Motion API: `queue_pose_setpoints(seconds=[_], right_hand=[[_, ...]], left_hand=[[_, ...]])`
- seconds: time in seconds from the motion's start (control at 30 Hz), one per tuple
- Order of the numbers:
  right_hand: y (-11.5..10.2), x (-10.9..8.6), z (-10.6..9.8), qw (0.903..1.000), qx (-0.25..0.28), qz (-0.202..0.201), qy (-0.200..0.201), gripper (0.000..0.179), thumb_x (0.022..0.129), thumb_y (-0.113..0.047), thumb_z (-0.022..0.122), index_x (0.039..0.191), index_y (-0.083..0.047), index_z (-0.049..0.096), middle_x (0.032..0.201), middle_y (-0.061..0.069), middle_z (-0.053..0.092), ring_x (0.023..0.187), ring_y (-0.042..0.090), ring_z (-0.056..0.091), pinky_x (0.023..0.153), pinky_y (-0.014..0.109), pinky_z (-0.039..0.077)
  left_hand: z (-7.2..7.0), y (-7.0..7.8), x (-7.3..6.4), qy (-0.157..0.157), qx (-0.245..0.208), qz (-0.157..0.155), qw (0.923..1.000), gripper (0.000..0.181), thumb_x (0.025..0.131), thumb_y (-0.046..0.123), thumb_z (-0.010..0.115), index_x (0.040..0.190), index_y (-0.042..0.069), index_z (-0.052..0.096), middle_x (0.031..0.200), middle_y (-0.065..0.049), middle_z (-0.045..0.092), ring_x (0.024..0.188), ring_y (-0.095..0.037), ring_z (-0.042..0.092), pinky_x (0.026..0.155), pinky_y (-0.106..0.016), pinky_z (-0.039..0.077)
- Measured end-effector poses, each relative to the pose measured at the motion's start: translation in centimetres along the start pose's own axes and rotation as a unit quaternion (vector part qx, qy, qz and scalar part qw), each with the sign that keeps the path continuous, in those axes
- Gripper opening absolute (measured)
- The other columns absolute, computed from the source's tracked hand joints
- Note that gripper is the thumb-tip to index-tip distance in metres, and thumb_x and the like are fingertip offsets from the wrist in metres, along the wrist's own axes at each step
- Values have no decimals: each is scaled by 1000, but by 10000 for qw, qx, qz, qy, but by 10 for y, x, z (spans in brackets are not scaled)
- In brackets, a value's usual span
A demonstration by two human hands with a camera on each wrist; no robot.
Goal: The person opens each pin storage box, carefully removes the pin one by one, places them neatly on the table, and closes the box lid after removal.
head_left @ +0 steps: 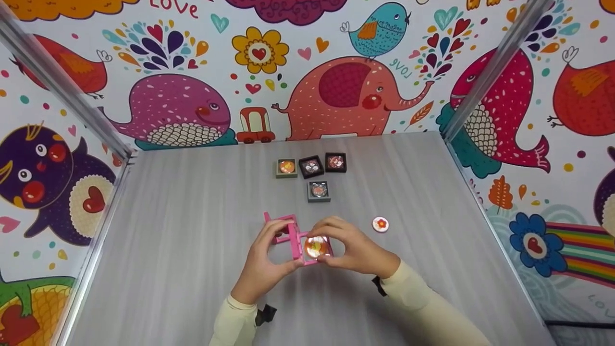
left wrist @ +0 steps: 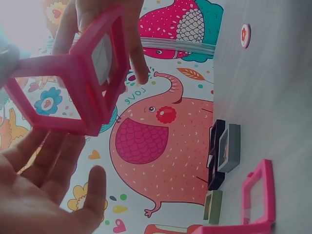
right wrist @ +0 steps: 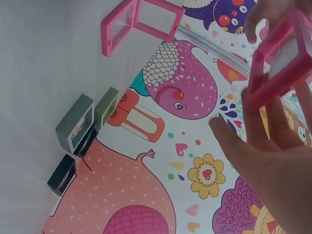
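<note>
Both hands hold a pink hinged display frame (head_left: 296, 240), folded partway open, above the table. My left hand (head_left: 264, 262) grips its left half between fingers and thumb. A round orange badge (head_left: 315, 247) sits in the right half, which my right hand (head_left: 358, 246) pinches by the top and bottom edges. In the left wrist view, the raised frame (left wrist: 83, 87) shows its two halves at an angle, with a pale disc (left wrist: 102, 58) inside one. A second pink frame (right wrist: 117, 27) stands open on the table, partly hidden behind my left hand in the head view.
A white badge with a red flower (head_left: 380, 224) lies right of my right hand. Farther back stand a green framed badge (head_left: 287, 168), two black ones (head_left: 311, 166) (head_left: 335, 162) and a grey one (head_left: 318, 191). Patterned walls enclose the grey table (head_left: 182, 216) on three sides.
</note>
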State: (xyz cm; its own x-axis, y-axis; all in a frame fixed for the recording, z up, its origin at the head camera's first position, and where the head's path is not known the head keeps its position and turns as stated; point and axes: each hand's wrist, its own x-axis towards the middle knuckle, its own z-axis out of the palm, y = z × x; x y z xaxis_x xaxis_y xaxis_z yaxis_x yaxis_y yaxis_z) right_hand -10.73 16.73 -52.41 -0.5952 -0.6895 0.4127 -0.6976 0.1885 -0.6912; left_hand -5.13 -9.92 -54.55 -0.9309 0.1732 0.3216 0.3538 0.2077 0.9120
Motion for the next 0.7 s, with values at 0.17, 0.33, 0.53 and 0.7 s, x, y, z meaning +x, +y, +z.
queue_pose_setpoints(seconds=[0.17,0.33,0.53,0.7], right_hand=[[5,-6,-14,9914,404,100,1241,49,85,8,86,131,-3,71,129,13,69,119,32,63,108,42,53],[11,-18,-39,9722,843,582,2107,54,81,26,78,131,11,65,127,27,66,114,38,65,106,38,55],[-5,-25,-64,9673,372,886,2348,50,84,24,77,131,13,64,124,29,65,110,36,63,105,33,54],[-1,-32,-72,9618,152,1077,2513,51,84,24,77,132,11,65,126,26,65,109,36,61,106,31,53]], left_hand=[[-17,-3,-2,221,58,278,9994,79,84,17,96,153,19,57,145,-2,59,130,-23,57,111,-43,50],[-50,-17,-12,505,-45,-29,9987,79,89,6,90,156,6,48,148,-7,53,138,-24,49,117,-40,45],[-90,-33,-29,885,135,-885,9920,80,93,9,87,161,12,45,151,-4,48,137,-21,47,115,-26,43],[-109,-48,-38,1090,417,-1113,9869,81,93,4,87,161,10,45,149,-6,48,137,-19,46,112,-20,44]])
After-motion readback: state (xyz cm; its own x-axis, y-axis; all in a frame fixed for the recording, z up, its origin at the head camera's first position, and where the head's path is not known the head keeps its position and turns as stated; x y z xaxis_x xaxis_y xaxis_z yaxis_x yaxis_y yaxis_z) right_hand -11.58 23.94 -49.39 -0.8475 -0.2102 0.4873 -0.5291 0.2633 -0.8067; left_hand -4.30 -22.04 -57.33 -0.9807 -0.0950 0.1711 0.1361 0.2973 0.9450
